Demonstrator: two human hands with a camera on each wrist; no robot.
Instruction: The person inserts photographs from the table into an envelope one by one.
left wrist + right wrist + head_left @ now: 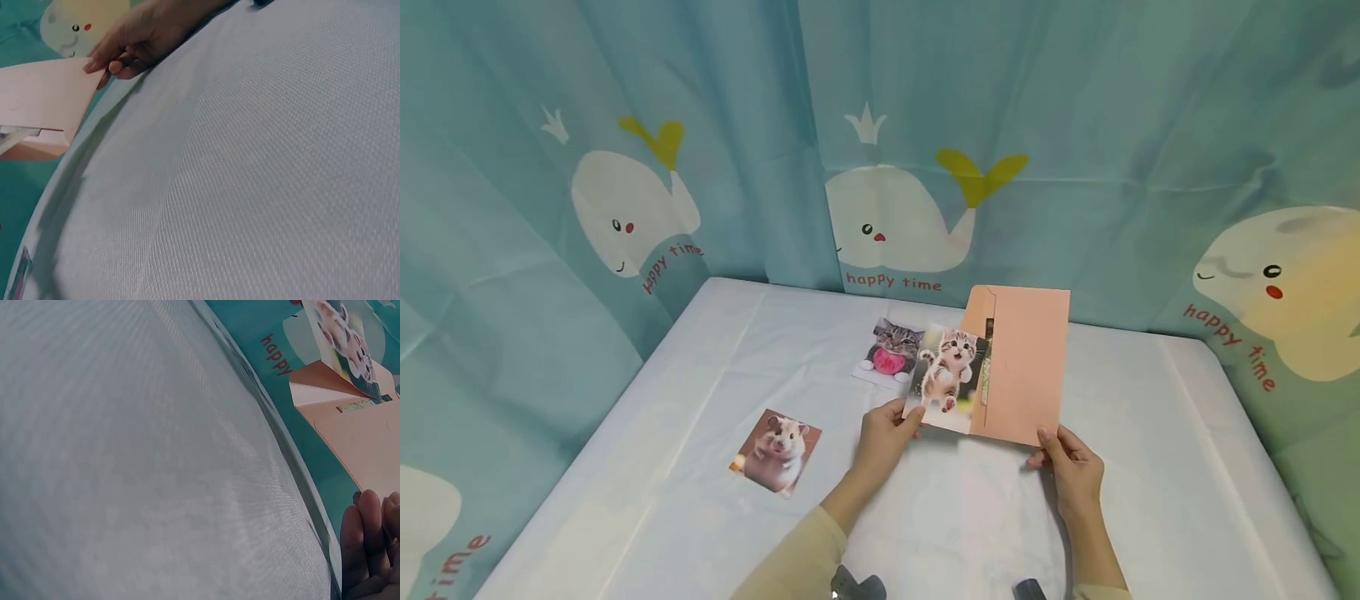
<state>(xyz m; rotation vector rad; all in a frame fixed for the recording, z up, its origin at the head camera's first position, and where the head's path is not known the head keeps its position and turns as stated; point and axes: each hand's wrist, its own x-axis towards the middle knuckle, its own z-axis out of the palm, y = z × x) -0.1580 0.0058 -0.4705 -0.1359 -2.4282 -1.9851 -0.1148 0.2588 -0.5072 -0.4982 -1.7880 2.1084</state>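
Observation:
My left hand (880, 433) pinches the lower left corner of a photo card of a leaping kitten (950, 375). My right hand (1078, 471) grips a peach paper envelope (1030, 367) by its lower right corner, thumb in front. The envelope is raised and its flap side faces left. The kitten card overlaps that open side, and a strip of other pictures (986, 382) shows at the slot. In the right wrist view, the kitten card (340, 337) stands at the envelope's (369, 434) mouth. The left wrist view shows my right hand (140, 40) on the envelope (47, 94), not my left hand.
A card of a tabby cat with a pink heart (891, 354) lies behind the kitten card, partly covered. A hamster card (777, 452) lies on the white table (685, 533) to the left. Dark objects (859, 586) sit at the front edge. Whale-print curtains (760, 167) surround the table.

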